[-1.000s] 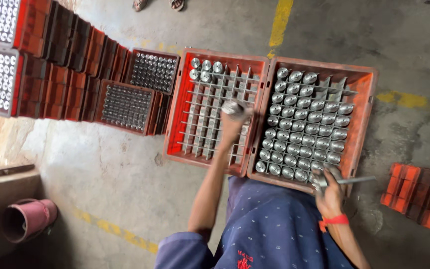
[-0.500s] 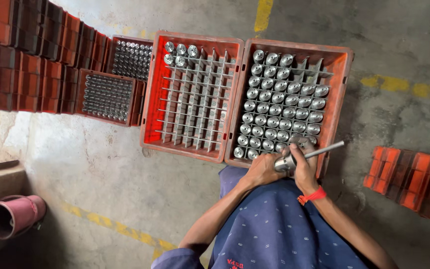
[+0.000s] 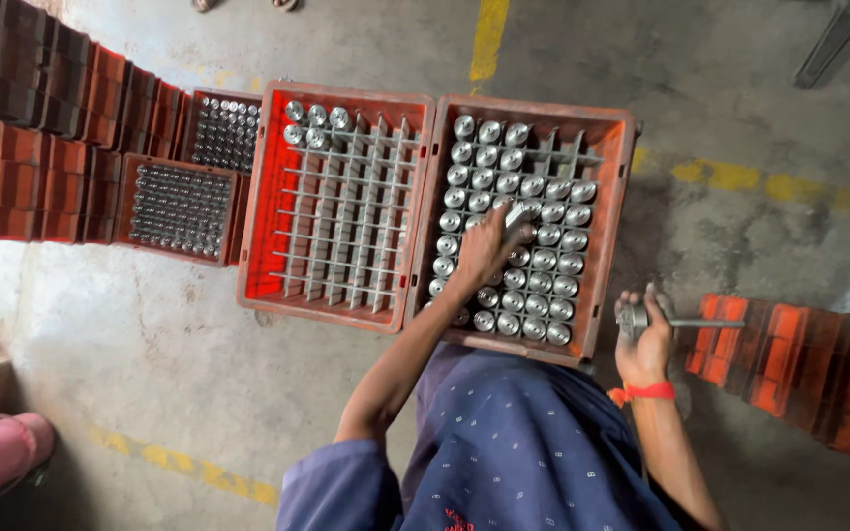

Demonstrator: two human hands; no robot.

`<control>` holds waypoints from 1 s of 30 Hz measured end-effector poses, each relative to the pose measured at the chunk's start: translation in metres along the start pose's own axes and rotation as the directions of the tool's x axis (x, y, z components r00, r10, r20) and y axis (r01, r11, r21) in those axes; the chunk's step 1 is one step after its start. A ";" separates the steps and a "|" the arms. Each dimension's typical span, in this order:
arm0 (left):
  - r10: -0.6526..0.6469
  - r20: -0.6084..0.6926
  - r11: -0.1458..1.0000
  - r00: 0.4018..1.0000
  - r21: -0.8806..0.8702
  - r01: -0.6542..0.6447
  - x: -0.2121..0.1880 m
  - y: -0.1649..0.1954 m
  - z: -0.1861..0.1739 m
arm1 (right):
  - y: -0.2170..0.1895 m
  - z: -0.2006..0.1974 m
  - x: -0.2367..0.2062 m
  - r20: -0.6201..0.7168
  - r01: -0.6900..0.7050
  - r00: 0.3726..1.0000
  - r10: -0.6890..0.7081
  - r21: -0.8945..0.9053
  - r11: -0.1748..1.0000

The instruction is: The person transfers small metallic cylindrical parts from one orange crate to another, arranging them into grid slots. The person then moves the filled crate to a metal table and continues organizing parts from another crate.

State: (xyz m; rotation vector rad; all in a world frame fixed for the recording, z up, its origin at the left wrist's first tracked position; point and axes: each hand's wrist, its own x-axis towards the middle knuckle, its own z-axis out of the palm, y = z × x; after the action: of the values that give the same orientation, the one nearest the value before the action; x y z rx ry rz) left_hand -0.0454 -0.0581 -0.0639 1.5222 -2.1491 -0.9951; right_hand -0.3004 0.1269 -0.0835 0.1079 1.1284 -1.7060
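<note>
Reaching into the right-hand red crate [image 3: 618,197], my left hand [image 3: 489,246] is closed around one shiny metal cylinder [image 3: 516,216] among the upright rows, fingers pinching its top as if to lift it clear of the divider grid. My right hand [image 3: 644,339] hangs just right of that crate, fist wrapped on a rod-handled metal tool [image 3: 681,322]. To the left, the second crate [image 3: 268,197] holds only a few cylinders along its far row.

Shiny metal cylinder [image 3: 516,218] stands upright among the filled rows of the red crate [image 3: 614,236], gripped at centre. At four o'clock from it, a thin-stemmed metal tool [image 3: 676,322] lies level, held.
</note>
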 end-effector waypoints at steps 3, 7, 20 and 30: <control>0.196 -0.129 0.975 0.972 0.130 -0.179 0.057 -0.005 -0.005 | 0.001 -0.008 -0.010 -0.028 -0.013 1.000 0.013 -0.002 1.000; 0.351 -0.046 0.871 0.935 0.384 -0.308 0.087 0.000 -0.010 | 0.016 -0.004 -0.024 -0.091 -0.057 0.995 0.051 -0.062 0.996; -0.213 -0.510 0.956 0.833 0.067 0.285 0.040 -0.118 -0.158 | 0.040 -0.030 -0.056 -0.122 -0.153 0.983 0.137 -0.136 0.979; -0.212 -0.318 0.888 0.924 0.333 0.318 0.105 -0.183 -0.210 | 0.085 -0.033 -0.087 -0.130 -0.129 0.984 0.120 -0.060 0.990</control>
State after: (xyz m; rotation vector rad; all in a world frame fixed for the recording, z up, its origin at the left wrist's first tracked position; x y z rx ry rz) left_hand 0.1707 -0.2627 -0.0572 2.0473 -2.0456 -0.4092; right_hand -0.2083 0.2099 -0.1070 0.2418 1.2464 -1.5650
